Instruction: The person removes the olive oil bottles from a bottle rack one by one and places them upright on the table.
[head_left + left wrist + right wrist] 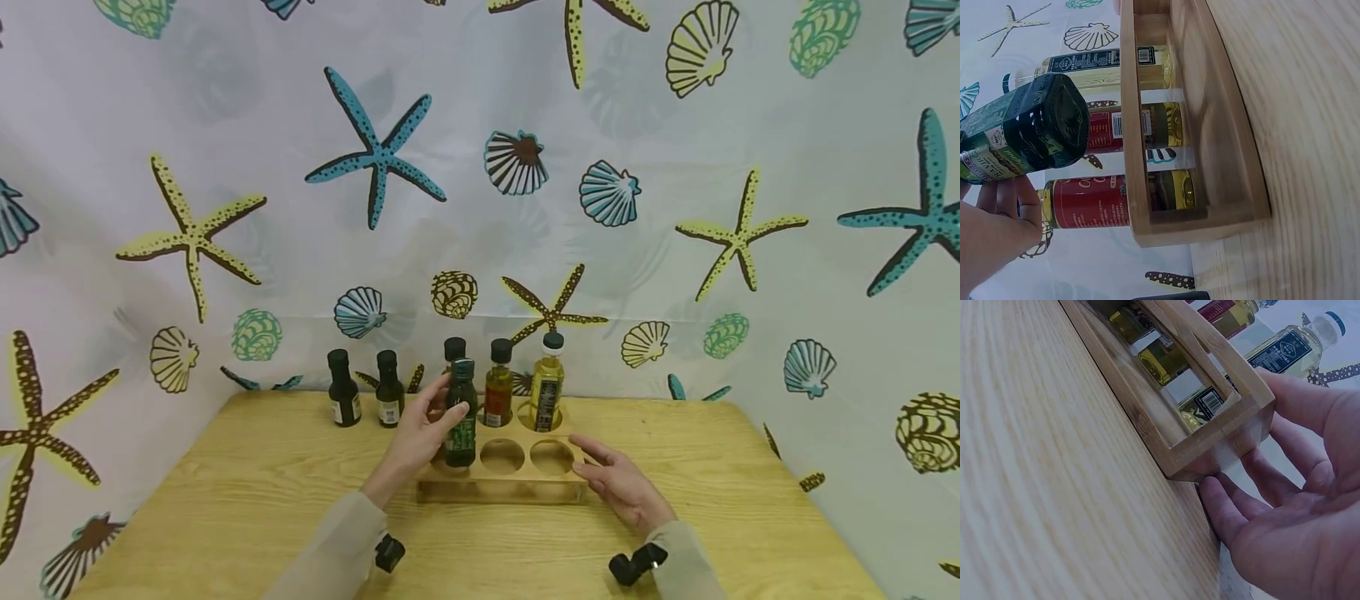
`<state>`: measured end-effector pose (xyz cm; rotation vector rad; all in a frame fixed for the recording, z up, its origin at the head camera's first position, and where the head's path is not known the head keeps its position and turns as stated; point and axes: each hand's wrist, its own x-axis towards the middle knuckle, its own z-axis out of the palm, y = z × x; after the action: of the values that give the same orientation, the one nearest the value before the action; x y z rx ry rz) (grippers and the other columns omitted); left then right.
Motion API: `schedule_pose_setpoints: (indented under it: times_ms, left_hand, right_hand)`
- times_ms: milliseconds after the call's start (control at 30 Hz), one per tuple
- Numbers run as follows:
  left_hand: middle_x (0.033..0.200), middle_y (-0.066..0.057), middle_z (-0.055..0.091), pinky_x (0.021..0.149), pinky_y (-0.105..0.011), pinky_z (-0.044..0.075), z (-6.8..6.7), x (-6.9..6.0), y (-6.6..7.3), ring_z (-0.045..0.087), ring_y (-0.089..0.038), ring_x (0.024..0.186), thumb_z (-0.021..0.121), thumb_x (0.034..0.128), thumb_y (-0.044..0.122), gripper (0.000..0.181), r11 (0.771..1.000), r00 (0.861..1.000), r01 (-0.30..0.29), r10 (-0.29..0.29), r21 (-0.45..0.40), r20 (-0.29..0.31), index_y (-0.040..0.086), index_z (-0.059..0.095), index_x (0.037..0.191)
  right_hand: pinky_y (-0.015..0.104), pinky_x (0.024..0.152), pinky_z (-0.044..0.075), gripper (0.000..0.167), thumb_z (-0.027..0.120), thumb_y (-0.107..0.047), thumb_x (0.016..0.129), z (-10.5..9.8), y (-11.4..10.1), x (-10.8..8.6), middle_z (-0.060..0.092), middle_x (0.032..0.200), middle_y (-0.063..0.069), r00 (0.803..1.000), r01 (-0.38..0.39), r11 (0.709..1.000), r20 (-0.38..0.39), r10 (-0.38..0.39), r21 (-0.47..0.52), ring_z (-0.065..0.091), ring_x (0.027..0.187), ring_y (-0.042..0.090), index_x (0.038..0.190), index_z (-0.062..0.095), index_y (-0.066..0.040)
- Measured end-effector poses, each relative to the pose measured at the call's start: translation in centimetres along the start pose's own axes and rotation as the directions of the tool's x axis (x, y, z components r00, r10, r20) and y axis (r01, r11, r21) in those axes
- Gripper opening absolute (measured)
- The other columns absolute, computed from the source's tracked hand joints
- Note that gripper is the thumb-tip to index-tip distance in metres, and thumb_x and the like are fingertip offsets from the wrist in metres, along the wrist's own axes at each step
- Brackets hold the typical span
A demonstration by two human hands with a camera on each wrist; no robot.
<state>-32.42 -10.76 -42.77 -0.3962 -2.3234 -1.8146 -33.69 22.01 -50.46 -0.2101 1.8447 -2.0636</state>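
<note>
My left hand (420, 429) grips a dark green glass bottle (461, 425) with a dark cap. Its base hangs just above the front-left hole of a wooden bottle rack (498, 490); in the left wrist view the bottle (1022, 128) is tilted. Fingers of my right hand (618, 483), fairly straight, touch the rack's right end, also seen in the right wrist view on the rack's end wall (1229, 450). The rack's back row holds a yellow oil bottle (547, 387), a red-labelled bottle (498, 396) and another red-labelled bottle (1091, 201), mostly hidden in the head view.
Two small dark bottles with black caps, one left (344, 392) and one nearer the rack (388, 392), stand at the back of the wooden table (247, 492). A curtain (480, 233) printed with shells and starfish hangs behind and at both sides.
</note>
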Motion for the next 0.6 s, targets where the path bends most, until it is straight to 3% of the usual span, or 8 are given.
schedule_pose_setpoints:
  times_ms: [233, 367, 600]
  left_hand:
    - [0.120, -0.013, 0.060, 0.098, -0.044, 0.049, -0.9, 0.1, -0.2, 0.057, -0.023, 0.111, 0.063, 0.0970, 0.031, 0.062, 0.999, 0.999, -0.045, 0.045, 0.020, 0.000, 0.015, 0.038, 0.151]
    - [0.118, -0.013, 0.062, 0.098, -0.044, 0.049, -1.6, 0.0, -0.5, 0.058, -0.022, 0.108, 0.063, 0.0973, 0.030, 0.061, 0.999, 0.999, -0.053, 0.053, 0.005, 0.002, 0.016, 0.039, 0.151]
    - [0.129, -0.016, 0.058, 0.100, -0.044, 0.048, -2.7, -0.5, -0.6, 0.055, -0.025, 0.114, 0.064, 0.0963, 0.030, 0.064, 0.999, 0.999, -0.041, 0.042, 0.024, -0.019, 0.011, 0.038, 0.152]
  right_hand:
    - [0.054, 0.120, 0.010, 0.062, 0.059, -0.009, 0.097, 0.0, 0.1, 0.1, 0.003, 0.165, 0.017, 1.000, 0.003, 1.000, 0.004, -0.003, 0.001, 0.003, 0.151, 0.038, 0.153, 0.033, -0.007]
    - [0.054, 0.121, 0.011, 0.062, 0.059, -0.008, 0.098, 0.0, 0.1, 0.0, 0.004, 0.165, 0.017, 1.000, 0.004, 1.000, 0.009, -0.004, 0.005, 0.004, 0.151, 0.037, 0.154, 0.032, -0.007]
    - [0.055, 0.120, 0.010, 0.062, 0.059, -0.009, 0.098, 0.0, -0.1, -0.1, 0.003, 0.165, 0.017, 1.000, 0.003, 1.000, 0.018, -0.003, -0.006, 0.003, 0.151, 0.038, 0.154, 0.032, -0.007]
